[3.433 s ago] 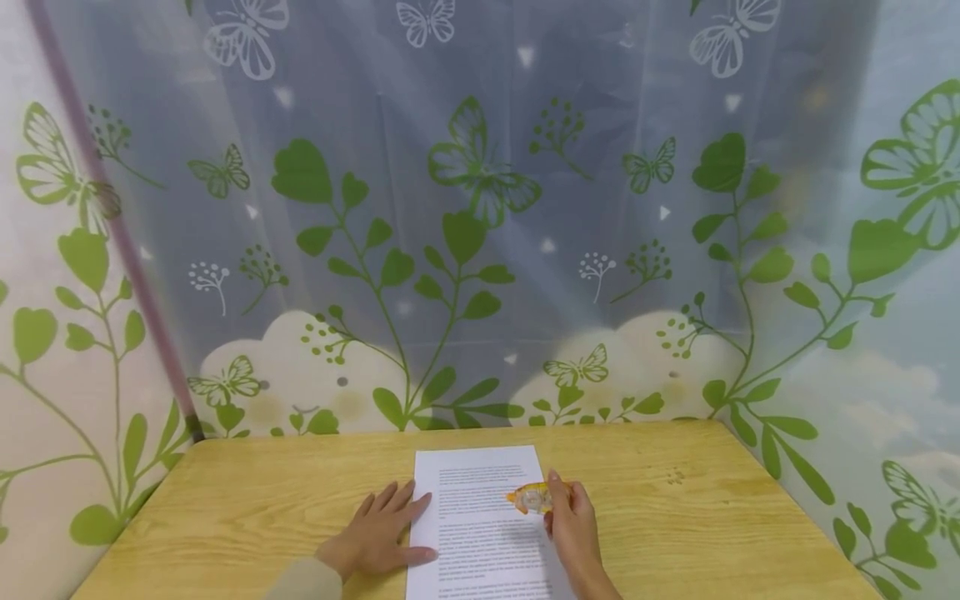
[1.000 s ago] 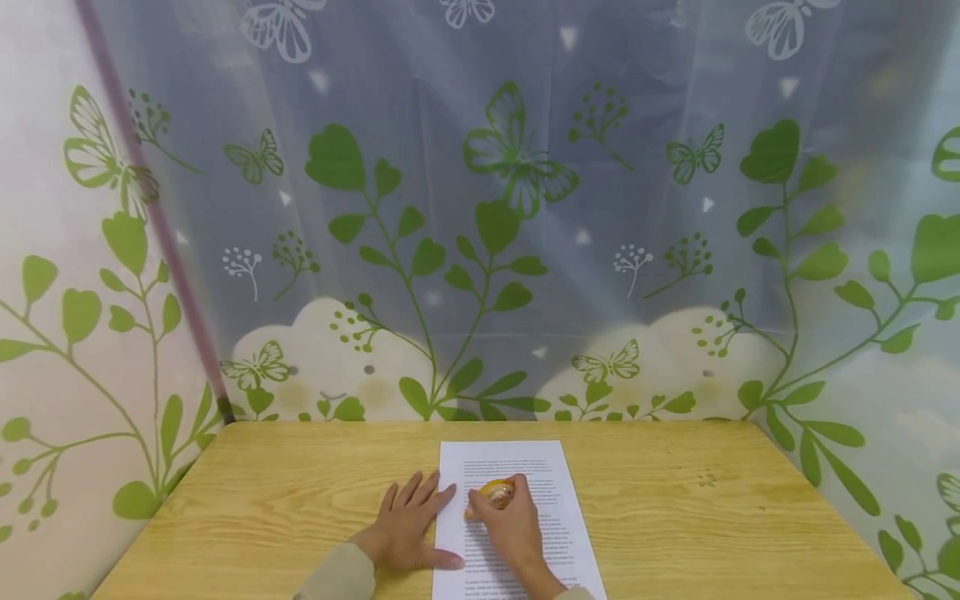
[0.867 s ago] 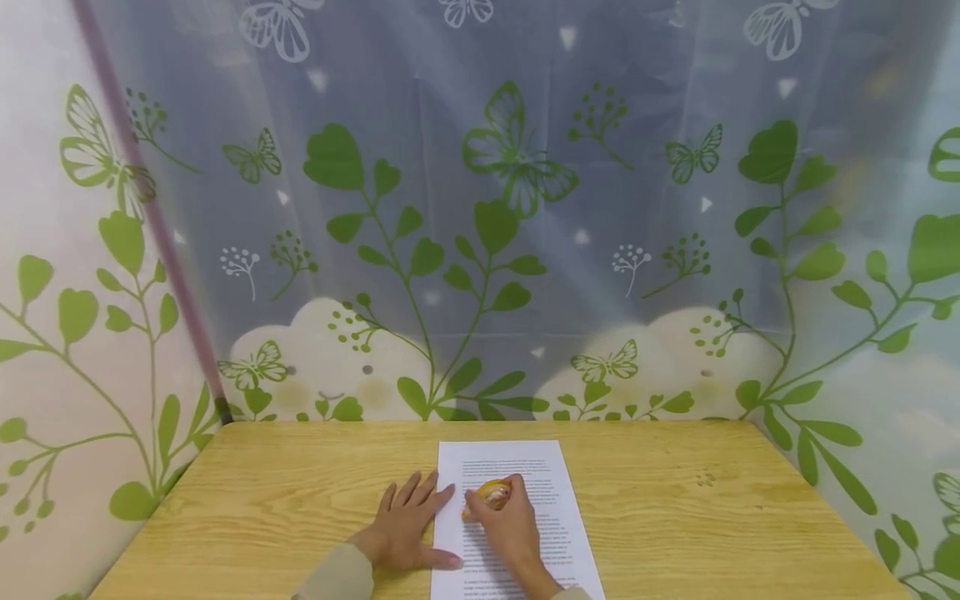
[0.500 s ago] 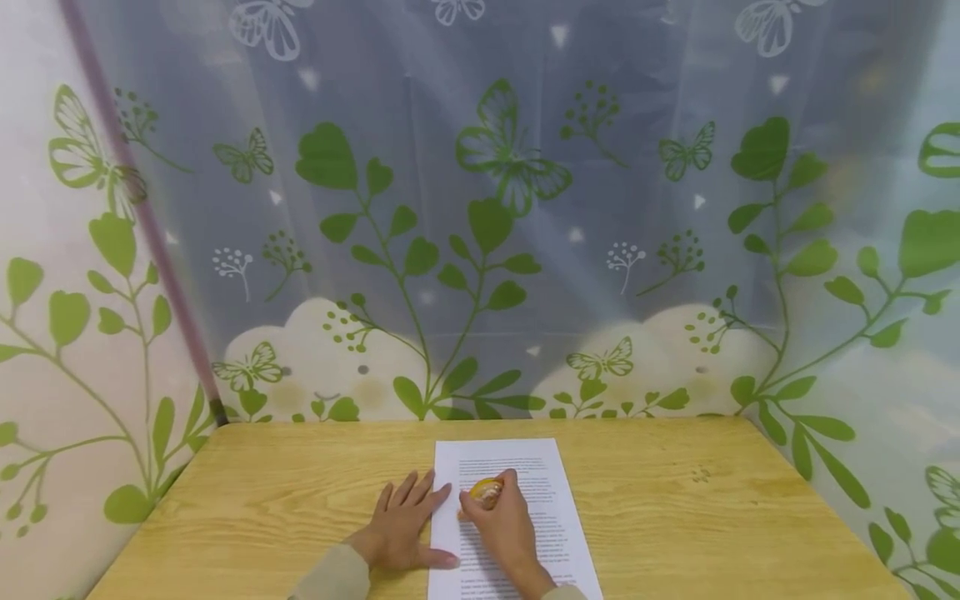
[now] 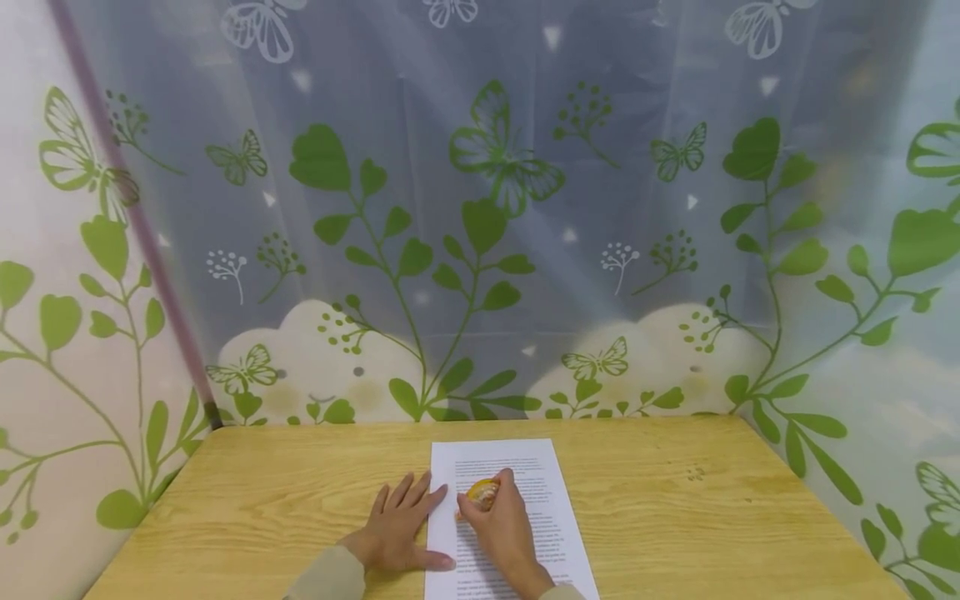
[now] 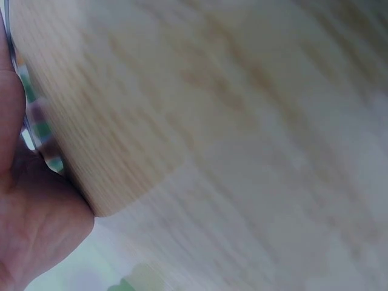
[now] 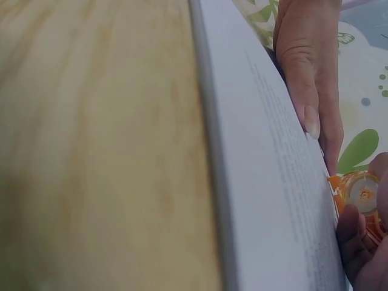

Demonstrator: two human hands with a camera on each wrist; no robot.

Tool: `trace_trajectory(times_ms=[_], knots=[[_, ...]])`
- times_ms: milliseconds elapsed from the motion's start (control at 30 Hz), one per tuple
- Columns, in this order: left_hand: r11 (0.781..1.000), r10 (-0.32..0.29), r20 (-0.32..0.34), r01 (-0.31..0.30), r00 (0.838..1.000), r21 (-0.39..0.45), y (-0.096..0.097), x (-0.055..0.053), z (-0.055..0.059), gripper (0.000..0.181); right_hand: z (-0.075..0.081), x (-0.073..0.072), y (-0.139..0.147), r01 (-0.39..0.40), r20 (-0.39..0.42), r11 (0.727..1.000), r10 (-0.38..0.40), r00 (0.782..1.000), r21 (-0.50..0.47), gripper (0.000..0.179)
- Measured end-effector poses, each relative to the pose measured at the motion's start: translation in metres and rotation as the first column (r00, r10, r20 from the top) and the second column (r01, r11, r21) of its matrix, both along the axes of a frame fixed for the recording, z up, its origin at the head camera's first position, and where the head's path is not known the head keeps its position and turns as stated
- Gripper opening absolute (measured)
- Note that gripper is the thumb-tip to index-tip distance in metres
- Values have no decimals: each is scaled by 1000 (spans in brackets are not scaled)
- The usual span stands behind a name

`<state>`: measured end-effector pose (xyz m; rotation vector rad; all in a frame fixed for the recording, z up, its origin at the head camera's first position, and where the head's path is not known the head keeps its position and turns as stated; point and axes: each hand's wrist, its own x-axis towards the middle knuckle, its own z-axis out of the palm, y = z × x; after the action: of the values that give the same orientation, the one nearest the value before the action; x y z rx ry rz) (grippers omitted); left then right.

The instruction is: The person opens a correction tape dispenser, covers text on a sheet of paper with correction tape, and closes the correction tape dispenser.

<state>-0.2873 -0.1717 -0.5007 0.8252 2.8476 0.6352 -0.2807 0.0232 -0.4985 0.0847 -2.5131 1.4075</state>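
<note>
A printed white sheet [image 5: 491, 451] lies on the wooden table. My left hand [image 5: 401, 525] rests with fingers spread over its left edge, thumb and index fingertip on the paper. My right hand [image 5: 506, 533] pinches an orange, see-through correction tape dispenser [image 5: 482, 493], its tip down at the left end of the text lines. In the right wrist view the round reel inside the dispenser [image 7: 364, 195] shows between the fingers, and the left hand [image 7: 309, 73] presses on the sheet beyond. Only the thumb side of the left hand [image 6: 42, 230] appears in the left wrist view.
The wooden table [image 5: 285, 483] reaches back to a hanging curtain [image 5: 465, 275] with green leaves and butterflies. Small dark marks [image 5: 696, 473] lie on the tabletop at right. A pinkish pole [image 5: 138, 225] slants down behind the table's left corner.
From the sheet's right edge, my right hand has moved left over the text, bringing the correction tape's tip down to the paper. Over the last second both hands stay nearly still; the view shifts slightly.
</note>
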Motion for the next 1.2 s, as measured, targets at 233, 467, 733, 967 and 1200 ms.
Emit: trace_trajectory(times_ms=[233, 467, 733, 967, 1200], knots=[[1000, 19, -10, -19, 1000, -6, -1, -4, -9, 103, -1, -2, 2, 5, -12, 1000, -5, 1000, 7, 48], [1000, 20, -22, -20, 1000, -21, -1, -7, -11, 103, -2, -3, 10, -4, -23, 1000, 4, 1000, 8, 46], [999, 22, -9, -22, 1000, -31, -1, -5, -8, 103, -2, -3, 18, -5, -42, 1000, 5, 999, -2, 46], [1000, 17, 24, -17, 1000, -15, 1, 1, 6, 99, -1, -3, 23, 1, -43, 1000, 0, 999, 20, 47], [999, 12, 23, -11, 1000, -31, 4, 8, 16, 97, -1, -2, 31, -15, -36, 1000, 16, 999, 19, 46]])
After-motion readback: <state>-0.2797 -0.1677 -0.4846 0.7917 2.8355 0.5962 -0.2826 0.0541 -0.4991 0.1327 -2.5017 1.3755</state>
